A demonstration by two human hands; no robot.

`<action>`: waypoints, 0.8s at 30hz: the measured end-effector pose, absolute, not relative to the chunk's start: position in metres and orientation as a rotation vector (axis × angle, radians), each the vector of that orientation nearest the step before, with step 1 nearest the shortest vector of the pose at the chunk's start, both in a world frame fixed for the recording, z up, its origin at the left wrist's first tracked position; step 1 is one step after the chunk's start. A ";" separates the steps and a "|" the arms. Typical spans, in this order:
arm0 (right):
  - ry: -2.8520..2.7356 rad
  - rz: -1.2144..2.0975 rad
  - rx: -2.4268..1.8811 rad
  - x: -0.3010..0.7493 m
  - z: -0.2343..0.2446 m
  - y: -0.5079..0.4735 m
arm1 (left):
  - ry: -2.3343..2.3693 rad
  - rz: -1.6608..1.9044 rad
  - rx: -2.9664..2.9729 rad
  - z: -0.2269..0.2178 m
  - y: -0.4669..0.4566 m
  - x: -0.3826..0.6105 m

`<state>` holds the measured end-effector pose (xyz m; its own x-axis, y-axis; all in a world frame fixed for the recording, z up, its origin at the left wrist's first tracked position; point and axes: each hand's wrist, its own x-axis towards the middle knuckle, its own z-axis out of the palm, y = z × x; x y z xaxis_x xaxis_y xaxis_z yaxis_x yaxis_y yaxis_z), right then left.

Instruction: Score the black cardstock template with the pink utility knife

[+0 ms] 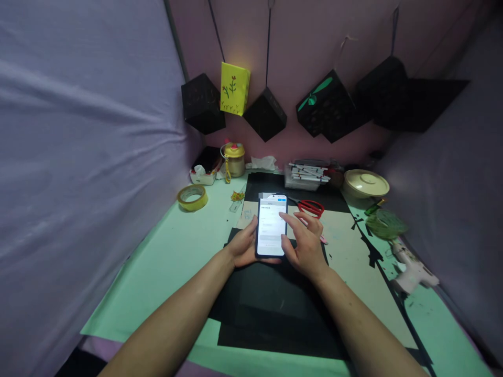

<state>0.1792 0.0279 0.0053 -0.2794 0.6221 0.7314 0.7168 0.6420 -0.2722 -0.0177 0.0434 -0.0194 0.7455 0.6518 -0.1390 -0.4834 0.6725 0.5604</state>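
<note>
A smartphone (272,225) with a lit, mostly white screen is held upright above the table, and small text on it is too blurred to read. My left hand (247,245) grips it from the left and below, thumb along the edge. Over the right side of the screen is my right hand (304,241), index finger and thumb stretched out and apart; I cannot tell if the fingertip touches the glass. Below the phone lie sheets of black paper (271,309). Just behind my right hand rest red-handled scissors (310,208), partly hidden.
Yellow tape (192,198) lies left on the green tabletop (165,262). At the back stand a yellow-lidded cup (234,159), a box of markers (306,175) and a lidded bowl (366,183). A glue gun (416,272) lies right. A yellow box (234,89) hangs among black boxes.
</note>
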 end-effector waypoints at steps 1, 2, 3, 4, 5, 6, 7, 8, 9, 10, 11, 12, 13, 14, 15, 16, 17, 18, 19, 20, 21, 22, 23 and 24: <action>-1.991 -0.136 -1.053 0.179 0.005 0.028 | 0.337 0.650 0.528 -0.019 0.043 -0.018; -1.990 -0.135 -1.056 0.179 0.004 0.028 | 0.329 0.649 0.531 -0.019 0.043 -0.018; -1.989 -0.135 -1.059 0.179 0.004 0.029 | 0.325 0.649 0.534 -0.019 0.043 -0.018; -1.987 -0.133 -1.063 0.179 0.004 0.029 | 0.327 0.649 0.537 -0.019 0.043 -0.018; -1.982 -0.132 -1.065 0.179 0.003 0.028 | 0.334 0.651 0.541 -0.018 0.043 -0.018; -1.978 -0.128 -1.065 0.179 0.003 0.028 | 0.344 0.654 0.545 -0.018 0.043 -0.018; -1.972 -0.123 -1.060 0.180 0.004 0.028 | 0.357 0.657 0.547 -0.018 0.043 -0.018; -1.967 -0.119 -1.046 0.180 0.004 0.027 | 0.368 0.658 0.548 -0.017 0.042 -0.017; -1.967 -0.117 -1.021 0.180 0.005 0.027 | 0.373 0.659 0.547 -0.018 0.042 -0.017; -1.975 -0.112 -0.985 0.181 0.005 0.026 | 0.369 0.660 0.544 -0.018 0.042 -0.017; -1.993 -0.104 -0.943 0.181 0.006 0.026 | 0.356 0.660 0.541 -0.019 0.043 -0.016; -2.018 -0.091 -0.906 0.181 0.006 0.025 | 0.338 0.659 0.537 -0.020 0.043 -0.016; -2.044 -0.076 -0.877 0.181 0.007 0.025 | 0.319 0.660 0.534 -0.021 0.043 -0.016; -2.066 -0.062 -0.861 0.181 0.007 0.025 | 0.304 0.661 0.532 -0.022 0.044 -0.016; -2.078 -0.052 -0.857 0.181 0.008 0.025 | 0.294 0.660 0.531 -0.022 0.044 -0.015; -2.079 -0.049 -0.862 0.181 0.008 0.025 | 0.291 0.659 0.530 -0.023 0.044 -0.015; -2.074 -0.050 -0.870 0.180 0.009 0.025 | 0.291 0.656 0.530 -0.023 0.044 -0.015; -2.067 -0.055 -0.876 0.180 0.009 0.025 | 0.289 0.654 0.530 -0.023 0.044 -0.016; -2.060 -0.060 -0.880 0.180 0.009 0.025 | 0.288 0.652 0.530 -0.023 0.044 -0.016; -2.056 -0.065 -0.883 0.180 0.009 0.025 | 0.288 0.650 0.530 -0.023 0.044 -0.016; -2.054 -0.068 -0.887 0.180 0.009 0.025 | 0.289 0.650 0.531 -0.023 0.044 -0.016; -2.055 -0.072 -0.890 0.180 0.009 0.025 | 0.292 0.650 0.531 -0.023 0.044 -0.017; -2.056 -0.077 -0.894 0.180 0.009 0.025 | 0.296 0.650 0.531 -0.023 0.044 -0.017; -2.057 -0.082 -0.898 0.180 0.009 0.025 | 0.299 0.652 0.532 -0.023 0.044 -0.017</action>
<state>0.1800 0.0246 0.0094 -0.3652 0.5663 0.7389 0.6235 0.7382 -0.2576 -0.0169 0.0441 -0.0230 0.7595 0.6429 -0.0989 -0.4941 0.6691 0.5551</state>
